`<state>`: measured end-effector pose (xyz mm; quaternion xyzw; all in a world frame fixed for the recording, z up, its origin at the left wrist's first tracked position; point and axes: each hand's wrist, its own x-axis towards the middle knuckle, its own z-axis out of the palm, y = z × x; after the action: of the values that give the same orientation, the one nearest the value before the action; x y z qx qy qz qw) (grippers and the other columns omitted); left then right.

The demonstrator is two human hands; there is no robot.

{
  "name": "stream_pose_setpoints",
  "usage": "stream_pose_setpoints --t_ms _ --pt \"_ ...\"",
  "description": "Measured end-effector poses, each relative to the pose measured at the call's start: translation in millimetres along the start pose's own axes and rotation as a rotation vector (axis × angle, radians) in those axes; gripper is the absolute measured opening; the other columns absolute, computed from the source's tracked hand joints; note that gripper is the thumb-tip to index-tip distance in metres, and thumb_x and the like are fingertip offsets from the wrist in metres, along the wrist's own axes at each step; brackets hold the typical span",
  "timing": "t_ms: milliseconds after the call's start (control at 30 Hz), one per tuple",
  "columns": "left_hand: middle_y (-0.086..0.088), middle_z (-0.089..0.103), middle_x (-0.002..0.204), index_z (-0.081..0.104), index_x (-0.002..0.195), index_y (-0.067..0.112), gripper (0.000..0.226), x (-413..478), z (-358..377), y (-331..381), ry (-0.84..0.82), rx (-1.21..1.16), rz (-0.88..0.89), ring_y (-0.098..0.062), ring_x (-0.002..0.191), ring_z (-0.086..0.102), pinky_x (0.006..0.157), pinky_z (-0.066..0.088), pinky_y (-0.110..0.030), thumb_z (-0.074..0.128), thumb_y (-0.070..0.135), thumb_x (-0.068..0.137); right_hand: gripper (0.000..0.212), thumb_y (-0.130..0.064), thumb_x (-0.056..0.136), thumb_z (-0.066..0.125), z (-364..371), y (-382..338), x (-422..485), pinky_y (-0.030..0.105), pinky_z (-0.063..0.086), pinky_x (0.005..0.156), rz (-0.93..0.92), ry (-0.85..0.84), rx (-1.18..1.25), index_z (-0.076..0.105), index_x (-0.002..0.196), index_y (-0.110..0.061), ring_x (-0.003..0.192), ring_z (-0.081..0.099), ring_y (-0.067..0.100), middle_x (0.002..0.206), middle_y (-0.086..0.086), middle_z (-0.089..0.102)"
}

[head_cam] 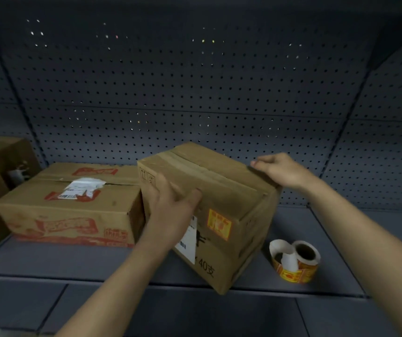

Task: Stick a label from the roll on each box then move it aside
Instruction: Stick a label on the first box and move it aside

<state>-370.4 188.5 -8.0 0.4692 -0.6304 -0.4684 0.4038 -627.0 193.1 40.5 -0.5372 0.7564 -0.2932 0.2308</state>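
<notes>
Carton (68, 210) prob. against box (219, 181); roll (297, 261) R

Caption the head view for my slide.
Left hand grips and right hand steadies a tilted box bearing an orange label; roll alongside.
</notes>
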Motion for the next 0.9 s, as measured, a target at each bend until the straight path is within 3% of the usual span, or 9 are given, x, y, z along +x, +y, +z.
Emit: stream_pose_setpoints --t_ms 100,200,267,333,433,533,700,800,900 --pt "0.011 0.037 0.151 0.020 0.152 0.039 0.101 -12.4 17.2 -1.4 -0.113 -0.154 -0.067 -0.014 0.140 0.036 0.113 0.034 -0.038 0.066 0.061 0.065 0.036 -0.043 0.099 0.056 -0.4 -8.9 7.7 0.028 0.045 0.095 0.009 -0.122 -0.114 0.071 0.121 -0.019 0.098 0.064 0.015 0.120 -0.002 0.069" --pt "0.011 0.030 0.157 0.013 0.155 0.039 0.114 -15.9 27.0 -1.4 -0.142 -0.222 -0.086 -0.012 0.142 0.035 0.114 0.036 -0.036 0.071 0.069 0.061 0.031 -0.041 0.099 0.055 -0.7 -6.0 -2.2 0.036 0.050 0.102 -0.010 -0.124 -0.119 0.075 0.111 -0.020 0.092 0.068 0.014 0.106 -0.003 0.073" --pt "0.011 0.035 0.153 0.016 0.155 0.036 0.101 -11.8 21.7 1.2 -0.124 -0.245 -0.084 -0.012 0.136 0.040 0.108 0.039 -0.028 0.072 0.060 0.074 0.033 -0.041 0.100 0.055 -1.5 -2.8 -18.5 0.032 0.054 0.094 0.001 -0.133 -0.114 0.077 0.108 -0.019 0.089 0.071 0.015 0.103 0.000 0.076" --pt "0.009 0.044 0.147 0.027 0.151 0.036 0.087 -4.2 10.1 2.6 -0.140 -0.231 -0.148 -0.016 0.130 0.047 0.107 0.040 -0.034 0.071 0.056 0.079 0.034 -0.042 0.099 0.055 -2.2 -1.0 -40.8 0.020 0.055 0.076 0.002 -0.139 -0.091 0.078 0.102 -0.017 0.080 0.072 0.012 0.093 -0.001 0.078" --pt "0.004 0.063 0.125 0.053 0.125 0.039 0.039 15.4 -11.5 4.1 -0.236 -0.178 -0.179 -0.019 0.110 0.060 0.093 0.048 -0.037 0.068 0.039 0.089 0.036 -0.037 0.100 0.055 2.2 -1.9 -75.8 0.015 0.051 0.054 0.019 -0.155 0.013 0.076 0.097 -0.008 0.057 0.067 0.004 0.066 -0.005 0.073" --pt "0.001 0.071 0.120 0.059 0.129 0.034 0.039 40.4 -27.4 5.7 -0.333 -0.153 -0.170 -0.022 0.107 0.067 0.085 0.052 -0.035 0.064 0.023 0.092 0.032 -0.034 0.099 0.057 13.0 -3.4 -101.2 0.027 0.061 0.067 0.068 -0.219 0.132 0.073 0.103 -0.006 0.071 0.072 0.009 0.085 0.002 0.076" --pt "-0.003 0.071 0.123 0.056 0.138 0.027 0.047 66.3 -43.2 10.3 -0.449 -0.088 -0.216 -0.029 0.109 0.068 0.090 0.054 -0.038 0.057 0.011 0.094 0.027 -0.041 0.096 0.059 19.0 -7.3 -113.8 0.039 0.061 0.085 0.060 -0.175 0.105 0.075 0.103 -0.021 0.092 0.074 0.017 0.106 0.005 0.075" --pt "-0.006 0.057 0.142 0.041 0.150 0.020 0.057 65.8 -47.0 12.5 -0.346 0.033 -0.178 -0.027 0.120 0.060 0.101 0.047 -0.037 0.059 0.015 0.096 0.020 -0.047 0.094 0.059 11.1 2.1 -96.4 0.049 0.058 0.091 0.030 0.013 0.062 0.072 0.083 -0.036 0.090 0.074 0.020 0.102 0.009 0.075" --pt "-0.005 0.044 0.153 0.033 0.154 0.016 0.063 48.2 -50.1 16.9 -0.147 0.146 -0.049 -0.024 0.135 0.045 0.109 0.036 -0.034 0.060 0.022 0.097 0.017 -0.044 0.096 0.059 2.6 19.8 -61.3 0.056 0.054 0.094 0.010 0.166 0.100 0.070 0.085 -0.039 0.105 0.067 0.038 0.115 0.016 0.071"
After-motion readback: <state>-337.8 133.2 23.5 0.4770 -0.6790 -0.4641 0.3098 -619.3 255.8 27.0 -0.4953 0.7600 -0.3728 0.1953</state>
